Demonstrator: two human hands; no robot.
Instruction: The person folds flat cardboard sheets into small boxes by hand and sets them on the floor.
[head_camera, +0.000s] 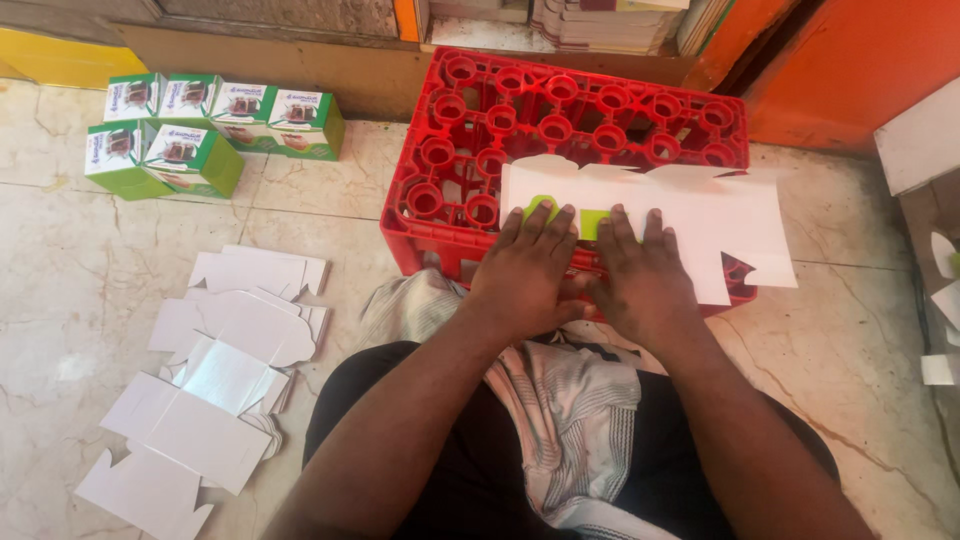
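Closest to you, a striped grey and white cloth (560, 410) lies across your lap, over dark clothing. Just beyond it your left hand (527, 272) and your right hand (640, 278) lie side by side, palms down and fingers spread nearly flat, pressing on the near edge of a flat white carton blank (690, 215); neither hand is closed around anything, they only bear down on the card. A green flap (592, 222) of the blank shows between and just past your fingertips. The blank rests on top of an upturned red bottle crate (520, 130), covering its near right part and hanging a little over the right side. To your left, on the marble floor (80, 270), a loose pile of unfolded white blanks (215, 385) fans out, overlapping one another. Further off to the left, near the wall, a cluster of finished green and white boxes (215, 125) stands in two short rows, touching each other. Beyond the crate, stacks of paper (600, 20) sit against the wall, with orange surfaces (850, 70) to the right.
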